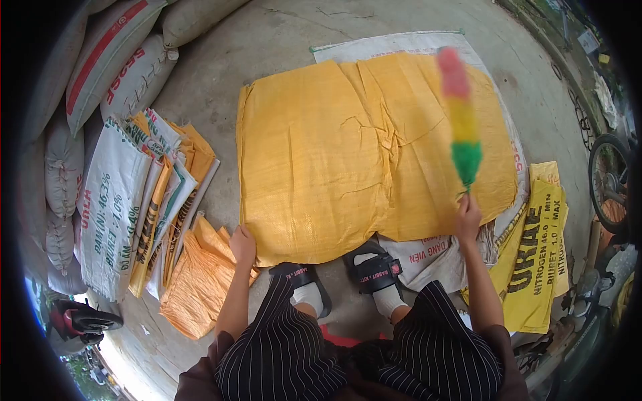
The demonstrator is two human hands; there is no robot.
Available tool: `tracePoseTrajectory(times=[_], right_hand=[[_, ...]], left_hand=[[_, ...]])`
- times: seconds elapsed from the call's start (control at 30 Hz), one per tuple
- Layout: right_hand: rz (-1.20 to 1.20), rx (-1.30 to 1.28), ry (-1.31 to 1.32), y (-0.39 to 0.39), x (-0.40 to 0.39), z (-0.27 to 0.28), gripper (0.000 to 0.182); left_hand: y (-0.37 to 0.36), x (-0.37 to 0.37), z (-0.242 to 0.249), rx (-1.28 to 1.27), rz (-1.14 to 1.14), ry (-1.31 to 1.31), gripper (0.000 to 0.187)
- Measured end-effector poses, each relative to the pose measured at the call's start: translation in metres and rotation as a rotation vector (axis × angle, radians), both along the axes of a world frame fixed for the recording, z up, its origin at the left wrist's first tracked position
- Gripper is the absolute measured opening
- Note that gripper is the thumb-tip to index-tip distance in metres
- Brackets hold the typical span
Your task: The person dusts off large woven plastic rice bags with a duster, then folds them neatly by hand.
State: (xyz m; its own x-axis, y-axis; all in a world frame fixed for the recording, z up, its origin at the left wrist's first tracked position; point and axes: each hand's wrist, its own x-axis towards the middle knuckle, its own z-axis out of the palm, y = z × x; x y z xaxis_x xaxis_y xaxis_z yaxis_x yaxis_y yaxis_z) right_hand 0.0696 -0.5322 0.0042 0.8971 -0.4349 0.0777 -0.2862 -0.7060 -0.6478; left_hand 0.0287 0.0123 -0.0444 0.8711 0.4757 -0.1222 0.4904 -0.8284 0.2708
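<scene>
A wide yellow-orange woven sack (307, 154) lies spread in front of my feet, creased down its middle. My left hand (243, 244) has its fingers closed on the sack's near left corner. In my right hand (468, 215) is the handle of a fluffy duster (463, 123) banded red, yellow and green. The duster points away from me over the right part of the sack, and its head is blurred. White sacks (428, 41) show from underneath the orange one at the far and right edges.
Folded printed sacks (117, 207) stand in a stack at left, near a crumpled orange sack (200, 284). Filled sacks (137, 77) are piled at far left. Yellow printed sacks (535, 247) lie at right, with a bicycle wheel (595, 180) beyond them.
</scene>
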Motion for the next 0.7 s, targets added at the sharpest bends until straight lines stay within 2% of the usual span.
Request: tracePoseTrajectory(times=[0.07, 0.1, 0.17, 0.23, 0.3, 0.4, 0.47, 0.53, 0.6, 0.63, 0.7], right_hand=[[0.125, -0.154, 0.224, 0.017, -0.034, -0.034, 0.028], [0.119, -0.153, 0.224, 0.014, -0.037, -0.043, 0.028], [-0.017, -0.25, 0.446, -0.005, -0.04, -0.054, 0.03], [-0.03, -0.222, 0.388, -0.023, -0.026, -0.054, 0.031], [-0.068, -0.328, 0.412, -0.044, -0.009, -0.054, 0.032], [-0.01, -0.368, 0.354, -0.058, 0.005, -0.059, 0.033], [0.002, -0.374, 0.34, -0.057, 0.007, -0.065, 0.034], [0.104, -0.169, 0.11, -0.037, 0.006, -0.059, 0.034], [0.194, -0.078, 0.133, 0.002, -0.006, -0.048, 0.033], [0.281, 0.008, 0.151, 0.026, -0.014, -0.042, 0.031], [0.611, 0.021, 0.163, 0.077, -0.026, -0.035, 0.031]], left_hand=[[0.009, 0.003, 0.0, 0.056, -0.016, -0.046, 0.034], [0.015, 0.007, 0.001, 0.119, -0.036, -0.094, 0.034], [0.031, 0.01, 0.001, 0.132, -0.034, -0.134, 0.034], [0.048, 0.015, 0.007, 0.148, -0.028, -0.177, 0.034], [0.058, 0.018, 0.011, 0.073, 0.116, -0.127, 0.033], [0.068, 0.019, 0.014, 0.067, 0.178, -0.089, 0.034], [0.072, 0.018, 0.006, -0.018, 0.138, -0.048, 0.035], [0.075, 0.018, -0.005, -0.1, 0.093, -0.006, 0.037], [0.073, 0.021, -0.013, -0.209, -0.109, 0.019, 0.038], [0.071, 0.022, -0.009, -0.207, -0.116, 0.025, 0.038], [0.061, 0.024, 0.001, -0.272, 0.02, -0.001, 0.04]])
